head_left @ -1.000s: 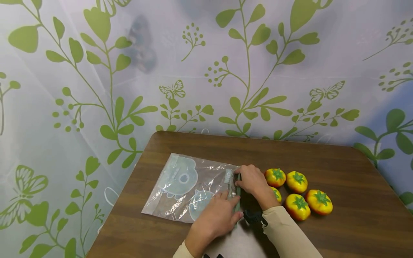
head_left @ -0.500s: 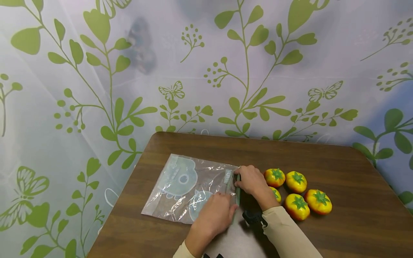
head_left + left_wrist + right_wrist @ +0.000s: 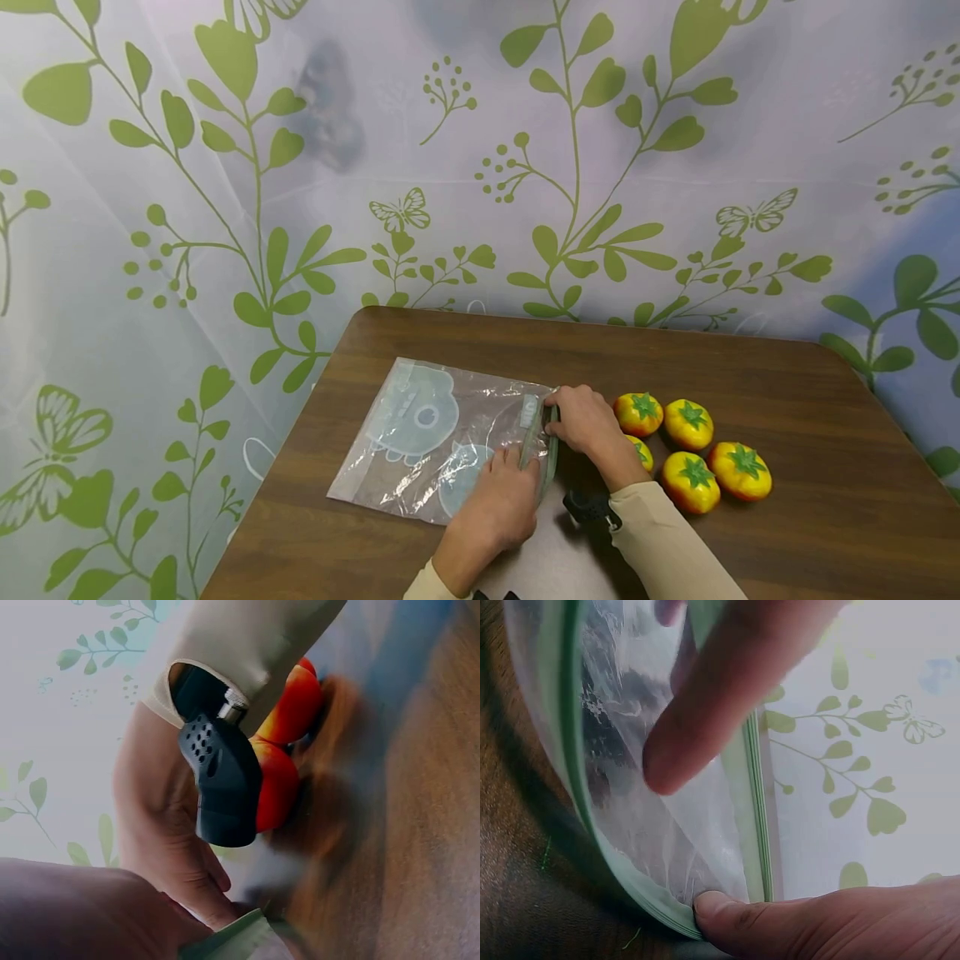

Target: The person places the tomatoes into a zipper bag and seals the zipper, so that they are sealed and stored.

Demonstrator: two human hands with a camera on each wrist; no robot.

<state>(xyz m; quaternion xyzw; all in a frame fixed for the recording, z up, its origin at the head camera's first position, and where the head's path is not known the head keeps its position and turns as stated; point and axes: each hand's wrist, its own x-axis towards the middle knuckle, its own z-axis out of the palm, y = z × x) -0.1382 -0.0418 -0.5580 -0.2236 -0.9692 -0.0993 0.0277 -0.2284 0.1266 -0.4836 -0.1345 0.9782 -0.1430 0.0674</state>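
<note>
Right grip [image 3: 585, 422] pinches clear bag [image 3: 459, 433]; pale label [image 3: 529, 412], lettering unreadably small.

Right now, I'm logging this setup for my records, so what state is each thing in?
Clear bag: lying on the table, green-edged mouth spread open.
Left grip: on the bag at its mouth; exact hold unclear.
Right grip: holding the mouth's edge near the far end.
Five yellow-red fruits: resting grouped, green tops up, one partly hidden.
Black wrist device: worn at the right wrist.
</note>
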